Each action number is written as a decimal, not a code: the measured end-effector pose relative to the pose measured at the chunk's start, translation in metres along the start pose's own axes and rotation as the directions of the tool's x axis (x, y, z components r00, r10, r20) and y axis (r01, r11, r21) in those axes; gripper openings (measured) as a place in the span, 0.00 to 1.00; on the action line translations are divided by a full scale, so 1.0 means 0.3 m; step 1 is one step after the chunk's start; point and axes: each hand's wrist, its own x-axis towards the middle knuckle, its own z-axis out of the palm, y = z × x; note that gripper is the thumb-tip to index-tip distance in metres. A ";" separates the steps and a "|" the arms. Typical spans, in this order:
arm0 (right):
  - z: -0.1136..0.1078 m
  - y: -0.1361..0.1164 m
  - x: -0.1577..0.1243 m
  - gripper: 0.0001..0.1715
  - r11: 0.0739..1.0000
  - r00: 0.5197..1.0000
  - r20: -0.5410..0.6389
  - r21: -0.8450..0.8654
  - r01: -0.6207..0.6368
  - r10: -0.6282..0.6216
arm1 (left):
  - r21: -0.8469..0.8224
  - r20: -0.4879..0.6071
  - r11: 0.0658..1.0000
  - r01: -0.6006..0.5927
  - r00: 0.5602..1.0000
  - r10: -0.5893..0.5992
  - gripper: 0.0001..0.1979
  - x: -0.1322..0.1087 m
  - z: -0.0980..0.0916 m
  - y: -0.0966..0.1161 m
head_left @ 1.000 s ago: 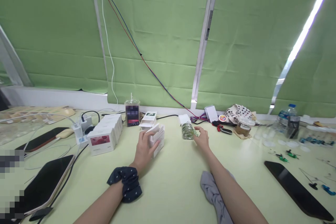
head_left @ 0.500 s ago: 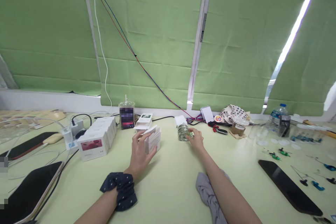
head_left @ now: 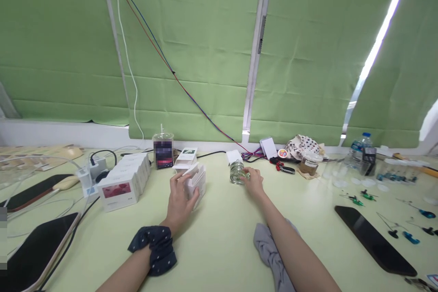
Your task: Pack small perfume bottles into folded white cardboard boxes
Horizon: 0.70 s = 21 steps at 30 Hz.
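Note:
My left hand (head_left: 181, 203) is closed around a small white box (head_left: 198, 181) and holds it upright at the table surface. The box's top flaps look partly raised. To its right, my right hand (head_left: 253, 183) has its thumb and fingers pinched at the right side of a clear, greenish round object (head_left: 237, 172). It could be a small glass jar or a clear roll; I cannot tell. Whatever lies between those fingertips is too small to make out. A white piece of paper or card (head_left: 234, 157) stands just behind the round object.
A row of white boxes (head_left: 118, 196) stands at left, near a drink cup (head_left: 163, 153) and an open white box (head_left: 186, 159). Phones, cables and a charger lie further left. At right are red-handled pliers (head_left: 284, 168), a lidded jar (head_left: 310, 164), a black phone (head_left: 374, 239) and several earphones.
The view has shifted slightly. The white box in my left hand has turned a little and its flaps sit lower. My right hand stays at the round object, its fingertips moved slightly.

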 end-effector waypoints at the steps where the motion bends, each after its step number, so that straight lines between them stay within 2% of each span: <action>1: -0.004 -0.008 -0.001 0.13 1.000 1.000 0.009 -0.002 0.000 0.000 | 0.011 -0.013 1.000 -0.012 1.000 0.012 0.21 0.002 -0.002 0.001; 5: -0.015 -0.045 -0.006 0.14 0.999 0.995 0.093 -0.006 0.045 -0.045 | 0.134 -0.140 0.988 -0.074 0.986 0.093 0.21 0.000 -0.008 0.005; 7: -0.021 -0.068 -0.011 0.14 0.997 0.984 0.157 -0.003 0.082 -0.080 | 0.169 -0.162 0.974 -0.148 0.971 0.176 0.19 -0.016 -0.006 0.014; 9: -0.031 -0.093 -0.018 0.14 0.991 0.965 0.224 0.023 0.135 -0.136 | 0.107 -0.076 0.950 -0.292 0.951 0.301 0.16 -0.040 0.001 0.038; 11: -0.045 -0.120 -0.024 0.14 0.978 0.933 0.295 0.072 0.194 -0.206 | -0.043 0.091 0.909 -0.415 0.904 0.417 0.19 -0.068 0.014 0.078; 12: -0.053 -0.133 -0.027 0.15 0.969 0.912 0.329 0.107 0.221 -0.244 | -0.127 0.180 0.895 -0.429 0.877 0.446 0.22 -0.080 0.022 0.101; 14: -0.066 -0.155 -0.032 0.15 0.947 0.868 0.387 0.209 0.245 -0.311 | -0.211 0.333 0.915 -0.343 0.855 0.397 0.29 -0.096 0.039 0.139; 16: -0.074 -0.171 -0.036 0.15 0.913 0.828 0.424 0.333 0.236 -0.368 | -0.201 0.426 0.958 -0.206 0.862 0.274 0.35 -0.103 0.056 0.153; 19: -0.075 -0.187 -0.044 0.17 0.861 0.773 0.462 0.464 0.206 -0.434 | -0.189 0.489 0.980 -0.062 0.860 0.148 0.37 -0.104 0.081 0.124; 21: -0.073 -0.196 -0.050 0.19 0.840 0.737 0.492 0.510 0.186 -0.462 | -0.224 0.518 0.974 0.016 0.849 0.105 0.34 -0.104 0.093 0.091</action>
